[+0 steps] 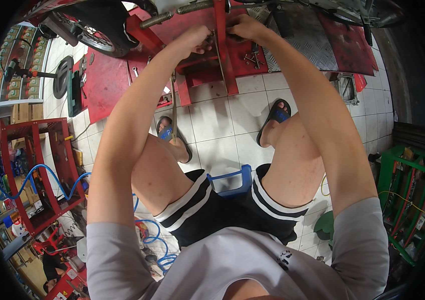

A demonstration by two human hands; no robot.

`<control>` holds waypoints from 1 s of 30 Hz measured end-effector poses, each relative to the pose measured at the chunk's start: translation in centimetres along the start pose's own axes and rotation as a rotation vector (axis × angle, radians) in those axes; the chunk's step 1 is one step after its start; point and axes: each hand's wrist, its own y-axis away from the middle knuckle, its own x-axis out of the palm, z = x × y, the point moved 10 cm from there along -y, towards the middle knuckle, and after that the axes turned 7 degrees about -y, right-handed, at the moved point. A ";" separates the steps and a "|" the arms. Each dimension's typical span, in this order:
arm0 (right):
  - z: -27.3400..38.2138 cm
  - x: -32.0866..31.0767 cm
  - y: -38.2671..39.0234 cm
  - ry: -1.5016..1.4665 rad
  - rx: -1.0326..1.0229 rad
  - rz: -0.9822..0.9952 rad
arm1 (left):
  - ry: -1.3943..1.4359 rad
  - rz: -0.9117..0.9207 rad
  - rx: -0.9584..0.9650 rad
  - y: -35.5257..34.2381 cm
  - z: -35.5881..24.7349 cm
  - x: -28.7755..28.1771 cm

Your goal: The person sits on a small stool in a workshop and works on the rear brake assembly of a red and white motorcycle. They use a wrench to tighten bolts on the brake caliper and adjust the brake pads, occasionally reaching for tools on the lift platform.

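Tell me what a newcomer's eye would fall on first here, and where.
Probably the left hand and right hand at top centre, on either side of an upright red metal post. Next, perhaps the spoked wheel at upper left and the wavy bright blue hose at the left. The green metal rack stands out at far right.

The head view looks steeply down from head height, and the forward direction goes toward the upper edge. The grey shirt point(252, 255) is very near to the lens, at the bottom; the left hand point(196, 40) and the right hand point(245, 27) are farther, close to the top. The tiled floor point(215, 117) lies below, inside a wide, round view.
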 end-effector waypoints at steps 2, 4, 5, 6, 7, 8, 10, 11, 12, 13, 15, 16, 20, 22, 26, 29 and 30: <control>-0.4 -0.6 -0.2 0.054 0.018 -0.038 | 0.000 0.009 0.012 -0.1 -0.2 0.3; -0.9 -1.5 -0.5 0.127 0.045 -0.048 | 0.006 0.022 0.016 -0.4 -0.6 0.8; -1.3 -1.8 -0.7 0.162 0.058 -0.051 | 0.013 0.025 0.011 -0.6 -0.6 0.9; 0.2 -0.5 -0.1 0.235 -0.011 -0.022 | 0.030 0.012 -0.008 -0.6 0.3 0.3; 1.6 0.8 0.9 0.306 -0.081 0.006 | 0.055 -0.013 -0.018 -0.6 1.1 -0.3; 2.7 1.0 1.9 0.381 -0.148 0.011 | 0.072 -0.023 -0.013 -0.7 0.9 -0.2; 3.6 1.4 2.0 0.462 -0.333 -0.040 | 0.083 -0.030 -0.018 -1.0 0.8 0.2; 4.5 1.8 2.2 0.502 -0.430 -0.063 | 0.076 -0.031 -0.028 -1.3 0.8 0.1; 4.3 1.6 2.0 0.488 -0.397 -0.062 | 0.069 -0.033 -0.038 -1.5 1.0 0.0; 4.1 1.6 1.8 0.474 -0.365 -0.060 | 0.080 -0.046 -0.039 -1.6 1.2 -0.1; 3.9 1.8 1.4 0.382 -0.355 -0.071 | 0.108 -0.085 -0.039 -1.8 1.9 -0.7; 3.6 1.7 1.7 0.308 -0.373 -0.093 | 0.103 -0.069 -0.041 -1.8 1.9 -0.4; 4.1 1.7 1.8 0.254 -0.456 -0.208 | 0.134 -0.026 -0.030 -1.1 2.1 0.4; 5.3 2.3 1.8 0.271 -0.536 -0.210 | 0.062 -0.082 0.062 -1.1 1.4 0.4; 6.6 2.5 2.7 0.298 -0.578 -0.226 | 0.067 -0.076 0.061 -2.3 1.8 0.8; 5.3 0.9 2.5 0.301 -0.505 -0.208 | 0.076 -0.018 0.068 -2.2 -0.1 2.0; 6.2 2.2 2.3 0.343 -0.515 -0.197 | 0.060 -0.022 0.064 -2.1 0.7 0.9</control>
